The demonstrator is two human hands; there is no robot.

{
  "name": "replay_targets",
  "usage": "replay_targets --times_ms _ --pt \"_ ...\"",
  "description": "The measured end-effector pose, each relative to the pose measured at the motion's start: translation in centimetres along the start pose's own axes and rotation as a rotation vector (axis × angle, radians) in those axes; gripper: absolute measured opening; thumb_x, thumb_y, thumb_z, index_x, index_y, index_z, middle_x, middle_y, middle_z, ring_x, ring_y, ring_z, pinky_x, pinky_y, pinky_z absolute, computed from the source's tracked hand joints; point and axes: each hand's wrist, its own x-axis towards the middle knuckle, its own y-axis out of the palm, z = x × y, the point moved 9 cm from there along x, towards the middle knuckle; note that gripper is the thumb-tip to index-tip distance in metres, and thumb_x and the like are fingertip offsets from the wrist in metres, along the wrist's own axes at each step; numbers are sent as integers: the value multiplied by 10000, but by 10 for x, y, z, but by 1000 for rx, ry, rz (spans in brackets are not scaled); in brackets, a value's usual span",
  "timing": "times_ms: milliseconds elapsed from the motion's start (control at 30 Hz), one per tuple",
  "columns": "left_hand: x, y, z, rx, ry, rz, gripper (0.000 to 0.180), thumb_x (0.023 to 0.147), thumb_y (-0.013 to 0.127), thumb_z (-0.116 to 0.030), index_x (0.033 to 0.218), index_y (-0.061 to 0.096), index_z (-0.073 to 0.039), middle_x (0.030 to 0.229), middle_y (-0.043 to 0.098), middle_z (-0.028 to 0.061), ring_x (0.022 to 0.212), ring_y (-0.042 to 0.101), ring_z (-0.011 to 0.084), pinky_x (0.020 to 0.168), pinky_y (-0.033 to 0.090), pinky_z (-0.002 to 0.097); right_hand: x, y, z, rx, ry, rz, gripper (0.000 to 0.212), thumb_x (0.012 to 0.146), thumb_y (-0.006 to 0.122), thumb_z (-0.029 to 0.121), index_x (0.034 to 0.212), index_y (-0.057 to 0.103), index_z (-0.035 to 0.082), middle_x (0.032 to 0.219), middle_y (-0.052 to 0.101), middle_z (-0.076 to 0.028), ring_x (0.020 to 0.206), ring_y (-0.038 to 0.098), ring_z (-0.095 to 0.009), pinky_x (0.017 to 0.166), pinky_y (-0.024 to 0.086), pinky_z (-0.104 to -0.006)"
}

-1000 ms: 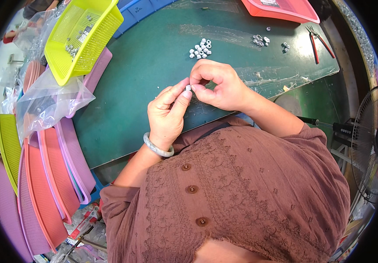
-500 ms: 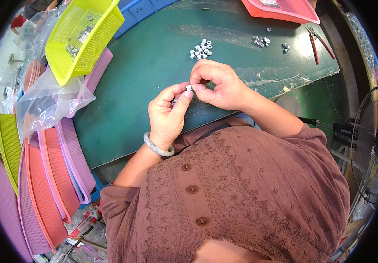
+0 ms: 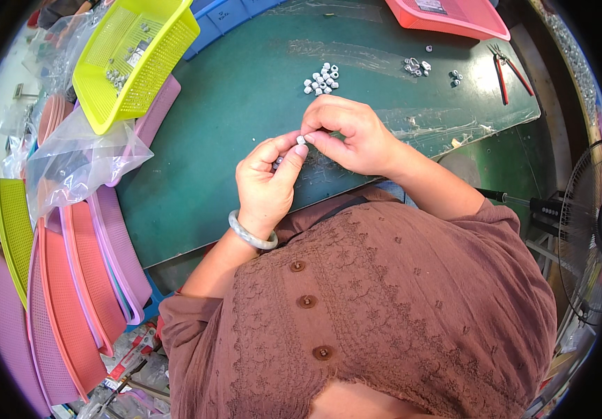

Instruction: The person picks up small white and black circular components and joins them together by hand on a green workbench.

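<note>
Between the thumb and forefinger of my left hand (image 3: 271,167) is a small silvery-white bead-like piece (image 3: 301,140). More such pieces show partly inside the curl of that hand's fingers. My right hand (image 3: 352,136) is closed in a pinch, its fingertips touching the same piece from the right. Just beyond my hands a heap of similar small pieces (image 3: 322,80) lies on the green tabletop (image 3: 196,153). Two smaller groups, one of mixed pieces (image 3: 416,67) and one of darker pieces (image 3: 456,78), lie farther right.
Red-handled pliers (image 3: 502,75) lie near the right table edge. A pink basket (image 3: 454,24) and a blue bin (image 3: 224,24) stand at the back. A yellow-green basket (image 3: 137,87) holds small parts at left, above a clear plastic bag (image 3: 81,160) and stacked baskets (image 3: 70,300). A fan (image 3: 584,230) stands right.
My right fingers have shifted very slightly against the piece, which appears a little turned. My left hand stays in place, and the heaps on the table are unchanged.
</note>
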Motion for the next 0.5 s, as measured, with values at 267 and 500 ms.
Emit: replay_targets --times_ms 267,500 --pt "-1 8 6 -126 -202 94 140 825 585 -46 954 607 1 716 561 -38 575 440 15 497 334 145 1 -1 12 -102 -127 14 112 703 602 -24 787 542 21 767 539 -88 692 544 -236 590 445 -300" --pt "-2 4 5 -134 -149 42 180 803 608 -25 981 609 7 788 600 -12 626 470 20 559 373 152 -1 -3 9 -56 -66 9 97 716 612 -15 799 572 17 784 550 -84 704 555 -227 609 452 -292"
